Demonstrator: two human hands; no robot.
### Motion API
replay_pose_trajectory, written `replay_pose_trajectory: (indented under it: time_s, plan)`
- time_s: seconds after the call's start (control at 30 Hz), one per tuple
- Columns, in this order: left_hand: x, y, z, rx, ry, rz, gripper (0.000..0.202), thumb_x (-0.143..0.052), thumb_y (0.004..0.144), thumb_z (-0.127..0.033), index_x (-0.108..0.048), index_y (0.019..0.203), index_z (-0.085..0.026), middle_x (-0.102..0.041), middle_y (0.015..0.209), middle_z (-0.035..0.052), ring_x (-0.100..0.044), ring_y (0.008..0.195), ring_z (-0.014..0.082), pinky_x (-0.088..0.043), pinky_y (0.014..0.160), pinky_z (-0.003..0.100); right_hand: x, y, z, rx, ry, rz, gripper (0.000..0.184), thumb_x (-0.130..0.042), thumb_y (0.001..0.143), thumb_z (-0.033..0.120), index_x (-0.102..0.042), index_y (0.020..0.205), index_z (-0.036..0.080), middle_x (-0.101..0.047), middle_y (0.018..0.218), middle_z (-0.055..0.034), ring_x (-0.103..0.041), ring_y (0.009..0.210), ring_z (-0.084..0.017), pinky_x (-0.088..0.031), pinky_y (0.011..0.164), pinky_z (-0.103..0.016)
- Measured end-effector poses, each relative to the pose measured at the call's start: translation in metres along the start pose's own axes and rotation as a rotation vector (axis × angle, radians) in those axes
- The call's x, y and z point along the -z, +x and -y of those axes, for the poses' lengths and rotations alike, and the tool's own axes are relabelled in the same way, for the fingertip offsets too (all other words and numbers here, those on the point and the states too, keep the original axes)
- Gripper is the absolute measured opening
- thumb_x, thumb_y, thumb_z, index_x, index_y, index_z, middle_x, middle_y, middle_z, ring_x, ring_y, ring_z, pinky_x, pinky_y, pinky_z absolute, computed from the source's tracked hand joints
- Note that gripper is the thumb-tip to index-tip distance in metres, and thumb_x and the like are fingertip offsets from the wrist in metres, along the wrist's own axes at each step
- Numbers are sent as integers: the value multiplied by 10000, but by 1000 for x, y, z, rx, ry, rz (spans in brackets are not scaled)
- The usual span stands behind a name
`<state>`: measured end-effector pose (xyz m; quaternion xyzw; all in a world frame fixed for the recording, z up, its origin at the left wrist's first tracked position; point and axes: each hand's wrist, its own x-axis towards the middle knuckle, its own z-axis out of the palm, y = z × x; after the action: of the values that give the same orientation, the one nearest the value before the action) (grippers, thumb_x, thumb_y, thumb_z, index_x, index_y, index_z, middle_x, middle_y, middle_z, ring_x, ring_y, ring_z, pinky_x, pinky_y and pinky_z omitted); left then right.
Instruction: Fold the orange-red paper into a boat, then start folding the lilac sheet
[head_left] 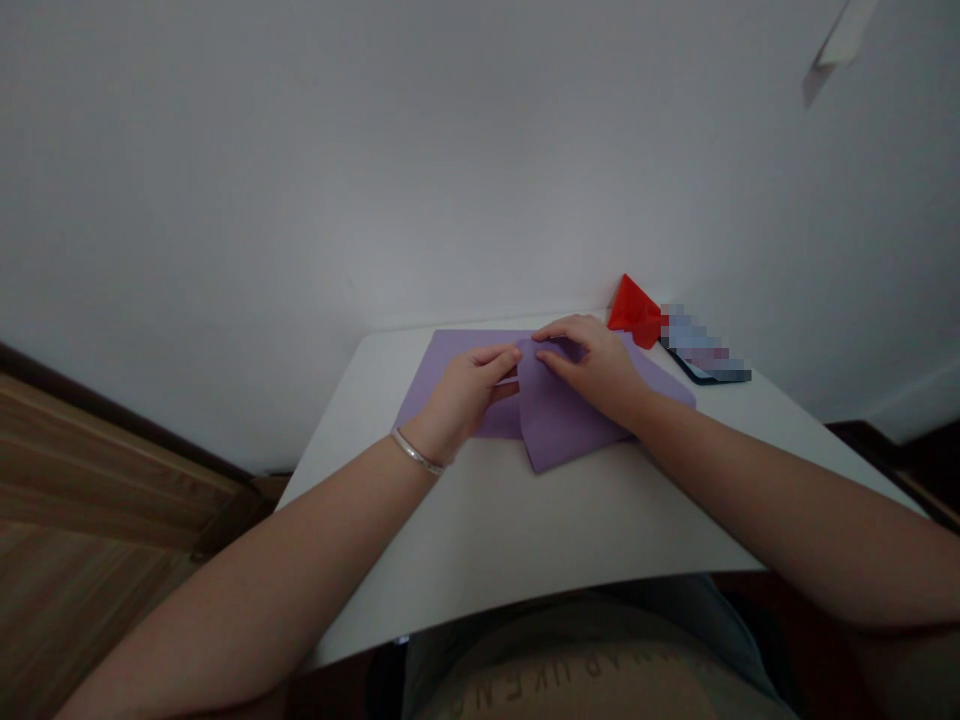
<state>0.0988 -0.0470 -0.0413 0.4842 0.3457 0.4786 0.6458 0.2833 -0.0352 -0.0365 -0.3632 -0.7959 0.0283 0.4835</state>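
Observation:
A sheet of purple paper (559, 420) lies across the white table, with one part bent over so that a corner points toward me. My left hand (480, 385) pinches the bent part's upper left edge between thumb and fingers; a silver bangle circles that wrist. Close beside it, my right hand (589, 360) has its thumb and fingertips on the same edge, gripping the paper. The right hand and forearm cover part of the sheet's right side.
At the back right of the white table (450, 540) stands a folded red paper shape (636, 312). Next to it lies a phone (705, 355) with a blurred-out screen. A grey wall (375, 170) rises behind the table, and wooden furniture (97, 510) is at the left.

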Motion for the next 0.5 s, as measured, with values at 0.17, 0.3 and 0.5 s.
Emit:
replay_pose_trajectory:
  time_s: [0.17,0.3,0.5]
  plan:
    - [3,2,1,57,-62,21,325,-823,647,-339,-730,903,-162,-679,858,15,-596,741,94,-489,695,213,-1,0,1,-28,20,3,133,-657,794,179,-697,915,217,-721,932,-44,-640,910,-212,-485,840,-379]
    - [5,4,2,74,-114,12,217,-809,669,-291,-719,813,-155,-682,788,8,-597,707,93,-492,712,222,-1,-1,1,-31,43,5,116,-656,789,182,-699,893,211,-722,915,-46,-644,898,-212,-487,839,-380]
    - [3,4,3,93,-126,16,183,-789,679,-261,-677,750,-135,-662,739,10,-595,692,97,-493,704,224,-1,-2,2,-26,39,15,96,-649,794,184,-697,869,219,-726,894,-33,-648,875,-201,-493,827,-369]
